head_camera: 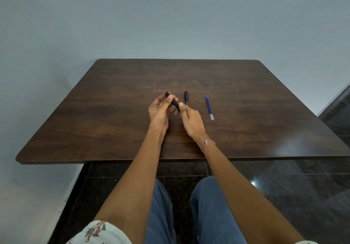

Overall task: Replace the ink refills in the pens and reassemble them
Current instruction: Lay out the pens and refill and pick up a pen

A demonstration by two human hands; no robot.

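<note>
- thin metal ring (160, 106) on a left-hand finger
- pink-and-white braided thread bracelet (207, 143) round the right wrist
- white floral-print short sleeve (98, 232), left arm
- blue denim jeans (212, 211)

Wooden table (246, 92), pen (186, 96) (dark), blue refills (208, 107)

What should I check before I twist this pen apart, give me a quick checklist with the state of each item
1. Pen held: ok, left hand grips its upper part above the table.
2. Other end gripped: ok, right hand pinches the lower end.
3. Refills ready: ok, blue ones lie to the right, apart from the hands.
4. Second pen out of the way: ok, it lies flat just beyond the right hand.
5. Room to set parts down: ok, bare wood around the hands.
6. Whether the barrel joint is already loose: cannot tell, fingers hide it.
</note>
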